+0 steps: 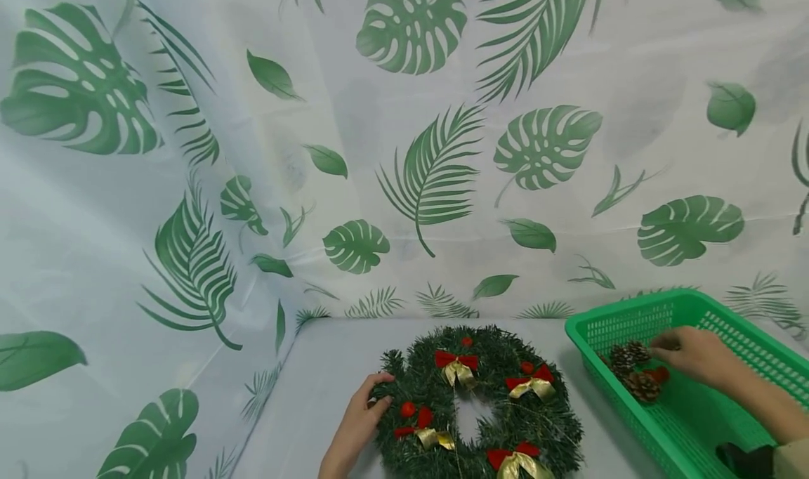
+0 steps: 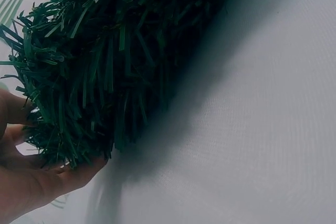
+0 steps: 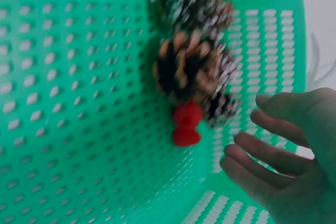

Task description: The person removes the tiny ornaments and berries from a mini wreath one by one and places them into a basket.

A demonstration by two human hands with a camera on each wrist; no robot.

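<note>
A green tinsel wreath with red-and-gold bows and red berries lies on the white table. My left hand grips the wreath's left edge; in the left wrist view the wreath sits between thumb and fingers. My right hand reaches into the green basket, just beside the pine cones. In the right wrist view its fingers are spread and relaxed, holding nothing, a little right of the pine cones and a red berry.
The basket stands at the table's right, close to the wreath. A leaf-printed white cloth hangs behind and to the left and covers the table. A dark object lies in the basket's near corner.
</note>
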